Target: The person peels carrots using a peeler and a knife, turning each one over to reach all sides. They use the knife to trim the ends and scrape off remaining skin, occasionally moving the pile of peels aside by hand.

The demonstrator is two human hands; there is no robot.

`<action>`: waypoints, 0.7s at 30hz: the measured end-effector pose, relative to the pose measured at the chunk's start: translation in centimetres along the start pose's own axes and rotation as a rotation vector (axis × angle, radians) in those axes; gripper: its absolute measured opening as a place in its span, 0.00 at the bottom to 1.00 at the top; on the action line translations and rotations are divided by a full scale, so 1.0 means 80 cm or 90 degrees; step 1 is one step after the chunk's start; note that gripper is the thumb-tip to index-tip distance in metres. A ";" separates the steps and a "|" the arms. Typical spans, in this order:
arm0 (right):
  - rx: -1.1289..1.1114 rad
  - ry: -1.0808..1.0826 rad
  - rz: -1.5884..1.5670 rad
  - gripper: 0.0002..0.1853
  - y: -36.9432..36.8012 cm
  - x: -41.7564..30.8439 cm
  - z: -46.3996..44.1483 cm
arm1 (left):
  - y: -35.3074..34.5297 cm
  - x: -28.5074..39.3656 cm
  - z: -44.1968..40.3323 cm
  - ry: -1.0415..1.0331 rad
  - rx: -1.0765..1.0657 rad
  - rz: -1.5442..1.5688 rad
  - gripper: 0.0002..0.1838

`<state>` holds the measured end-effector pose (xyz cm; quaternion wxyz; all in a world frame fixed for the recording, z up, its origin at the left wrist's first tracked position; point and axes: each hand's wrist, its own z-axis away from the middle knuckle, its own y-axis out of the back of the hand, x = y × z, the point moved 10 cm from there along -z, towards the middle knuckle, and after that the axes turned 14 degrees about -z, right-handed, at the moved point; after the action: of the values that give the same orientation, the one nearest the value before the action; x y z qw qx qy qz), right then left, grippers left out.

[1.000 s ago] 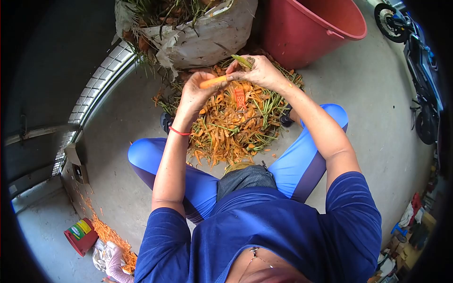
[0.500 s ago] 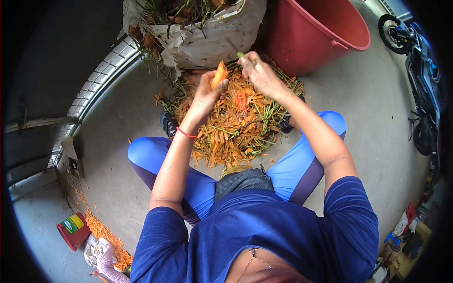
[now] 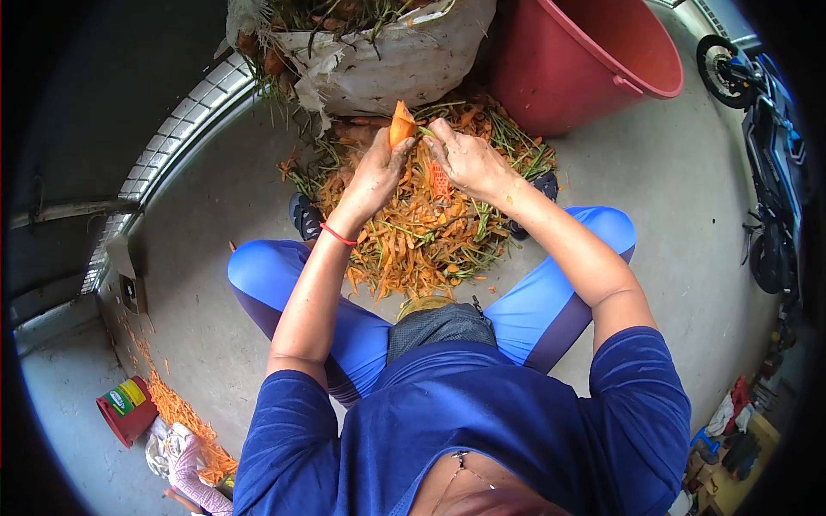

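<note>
My left hand [image 3: 379, 172] is wrapped round an orange carrot [image 3: 401, 125], its bare orange end pointing up. Close to its right, my right hand [image 3: 467, 161] has its fingers closed on a small tool with a green handle [image 3: 425, 132]; most of the tool is hidden by the fingers. Below both hands spreads a heap of orange peelings and green stalks [image 3: 413, 245]. An orange perforated piece [image 3: 440, 181] lies on the heap, partly beside my right hand.
A white sack [image 3: 387, 73] of unpeeled roots and stalks stands beyond the heap, beside a big red bucket [image 3: 551, 73]. At lower left are a small red bucket [image 3: 129, 413], orange shreds [image 3: 185, 417] and another person's patterned sleeve [image 3: 191, 482]. A motorcycle [image 3: 770, 172] stands at right.
The carrot has gone from lying sideways to pointing up in my left hand. My right hand moved away from it, then came back beside it with the green-handled tool.
</note>
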<state>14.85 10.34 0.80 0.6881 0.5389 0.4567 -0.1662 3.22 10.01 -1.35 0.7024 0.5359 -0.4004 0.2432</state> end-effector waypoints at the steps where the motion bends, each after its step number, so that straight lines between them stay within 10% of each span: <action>1: -0.003 0.014 0.014 0.16 -0.004 0.007 0.000 | -0.007 -0.002 0.002 0.010 -0.035 0.050 0.19; 5: -0.248 -0.216 0.147 0.22 -0.072 0.151 0.028 | -0.016 0.066 0.018 -0.095 -0.135 0.395 0.16; 8: -0.129 -0.301 -0.049 0.28 -0.017 0.109 0.001 | 0.006 0.031 0.006 -0.033 -0.045 0.492 0.14; 15: 0.093 0.036 -0.365 0.29 0.031 -0.004 -0.018 | -0.020 -0.005 -0.021 -0.065 -0.021 -0.049 0.21; 21: 0.173 -0.065 -0.462 0.24 0.121 0.022 -0.037 | 0.025 0.043 -0.025 -0.066 0.079 0.288 0.30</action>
<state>21.42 16.95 5.04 0.5287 0.4192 0.5570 -0.4842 4.17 12.22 2.37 0.5743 0.4866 -0.5300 0.3905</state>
